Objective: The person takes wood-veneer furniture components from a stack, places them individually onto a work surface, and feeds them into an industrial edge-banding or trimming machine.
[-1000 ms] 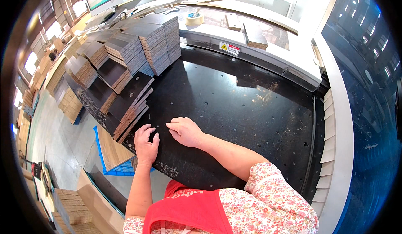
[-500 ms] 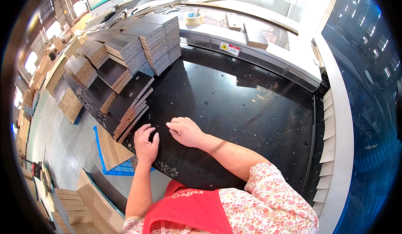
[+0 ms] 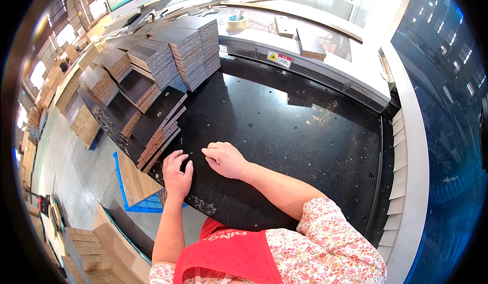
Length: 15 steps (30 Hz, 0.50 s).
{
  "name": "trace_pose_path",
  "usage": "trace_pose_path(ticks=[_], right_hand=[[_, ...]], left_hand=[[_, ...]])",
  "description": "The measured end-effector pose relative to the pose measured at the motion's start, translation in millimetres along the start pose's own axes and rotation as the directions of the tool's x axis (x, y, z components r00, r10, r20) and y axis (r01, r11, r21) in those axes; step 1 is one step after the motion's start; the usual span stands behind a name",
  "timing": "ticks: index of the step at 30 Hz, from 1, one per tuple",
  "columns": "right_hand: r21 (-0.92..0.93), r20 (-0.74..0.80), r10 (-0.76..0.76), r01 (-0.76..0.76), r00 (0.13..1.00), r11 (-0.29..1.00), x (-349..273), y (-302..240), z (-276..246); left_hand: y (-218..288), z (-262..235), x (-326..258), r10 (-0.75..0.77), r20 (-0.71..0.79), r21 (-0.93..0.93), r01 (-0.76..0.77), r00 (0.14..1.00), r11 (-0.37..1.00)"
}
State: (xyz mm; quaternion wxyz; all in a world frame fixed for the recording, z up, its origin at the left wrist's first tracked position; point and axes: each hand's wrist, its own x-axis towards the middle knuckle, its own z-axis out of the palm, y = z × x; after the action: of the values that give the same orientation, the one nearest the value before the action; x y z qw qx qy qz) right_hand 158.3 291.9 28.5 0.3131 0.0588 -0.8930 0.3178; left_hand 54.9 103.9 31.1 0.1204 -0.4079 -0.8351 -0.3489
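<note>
Both of my hands rest over the black table [image 3: 284,146]. My left hand [image 3: 178,178] is by the table's left edge, just in front of the stacked dark boards [image 3: 165,106]. Its fingers are bent but apart from the thumb, and I see nothing in it. To its right, my right hand [image 3: 226,160] lies with the fingers curled in and the thumb close to them. No object shows in it, though its palm faces down and is hidden. The front boards lie in a slanted pile with rough brown edges, one with round holes.
Taller stacks of cut panels [image 3: 195,50] stand behind the pile. A light ledge [image 3: 305,75] crosses the back, carrying a tape roll [image 3: 236,22] and a dark board piece [image 3: 311,44]. Pleated pale covers [image 3: 398,177] line the right side. Below left is a wooden panel [image 3: 136,180] on blue.
</note>
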Motion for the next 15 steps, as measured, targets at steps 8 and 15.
trace_pose_path(ticks=[8,15], right_hand=[[-0.005,0.0,0.005,-0.005,1.0,1.0,-0.7,0.7,1.3],[-0.01,0.008,0.003,-0.003,1.0,1.0,-0.5,-0.4,0.4]], left_hand=[[2.0,-1.3,0.7,-0.008,0.009,-0.001,0.008,1.0,1.0],[-0.6,-0.8,-0.1,-0.009,0.009,0.002,0.009,1.0,1.0]])
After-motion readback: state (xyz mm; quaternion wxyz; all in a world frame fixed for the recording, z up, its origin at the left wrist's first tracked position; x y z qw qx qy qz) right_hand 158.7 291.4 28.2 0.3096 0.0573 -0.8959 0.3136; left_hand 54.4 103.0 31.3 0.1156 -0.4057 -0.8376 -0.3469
